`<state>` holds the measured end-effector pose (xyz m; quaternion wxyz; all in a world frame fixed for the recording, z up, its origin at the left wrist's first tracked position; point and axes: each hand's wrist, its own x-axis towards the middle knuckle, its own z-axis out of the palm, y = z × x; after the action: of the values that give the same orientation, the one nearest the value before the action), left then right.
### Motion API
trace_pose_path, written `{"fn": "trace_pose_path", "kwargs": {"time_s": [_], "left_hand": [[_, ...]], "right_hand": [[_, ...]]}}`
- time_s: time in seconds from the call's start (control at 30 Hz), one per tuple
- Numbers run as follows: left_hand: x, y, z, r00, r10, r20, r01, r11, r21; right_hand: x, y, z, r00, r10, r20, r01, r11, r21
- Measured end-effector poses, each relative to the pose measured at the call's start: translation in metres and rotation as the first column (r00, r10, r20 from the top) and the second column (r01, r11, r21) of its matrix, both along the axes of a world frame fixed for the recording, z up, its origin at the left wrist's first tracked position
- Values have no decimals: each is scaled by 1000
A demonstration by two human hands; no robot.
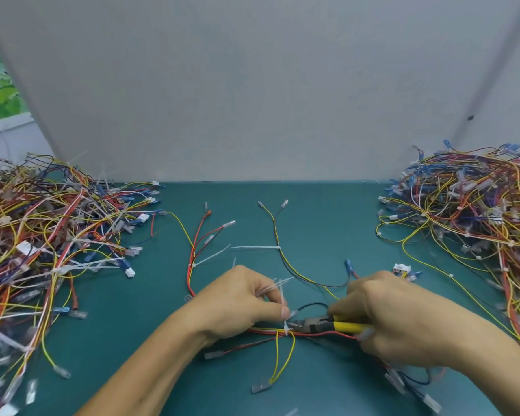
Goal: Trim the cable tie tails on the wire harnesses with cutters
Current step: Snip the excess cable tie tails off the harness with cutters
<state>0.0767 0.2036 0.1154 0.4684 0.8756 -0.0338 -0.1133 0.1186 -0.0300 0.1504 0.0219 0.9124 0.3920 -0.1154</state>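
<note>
Left hand (237,301) grip pinching tie tail (282,292), right hand (403,319) grip grasping cutters (327,325)

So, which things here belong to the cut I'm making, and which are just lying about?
In hand: yellow-handled cutters in right hand; white plastic cable tie tail pinched by left hand; red-and-yellow wire harness under them.
Lying about: tangled multicoloured harness pile at left; similar pile at right.
</note>
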Motion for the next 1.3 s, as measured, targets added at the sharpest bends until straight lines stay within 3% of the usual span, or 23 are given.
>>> {"fn": "trace_pose_path", "kwargs": {"time_s": [0.77,1.07,1.17,1.3], "left_hand": [[0,0,0,1000,7,-1,-7,1000,14],[-1,-2,0,1000,26,18,-26,1000,16],[-2,-2,7,995,95,-13,-95,986,-139],[-2,11,33,963,248,-106,-268,840,-472]], "right_hand": [[4,2,-14,992,90,84,-96,993,63],[0,6,-17,987,96,128,-91,995,-40],[0,3,-16,991,49,126,-50,999,3],[3,-2,-7,989,-90,115,72,985,156]]}}
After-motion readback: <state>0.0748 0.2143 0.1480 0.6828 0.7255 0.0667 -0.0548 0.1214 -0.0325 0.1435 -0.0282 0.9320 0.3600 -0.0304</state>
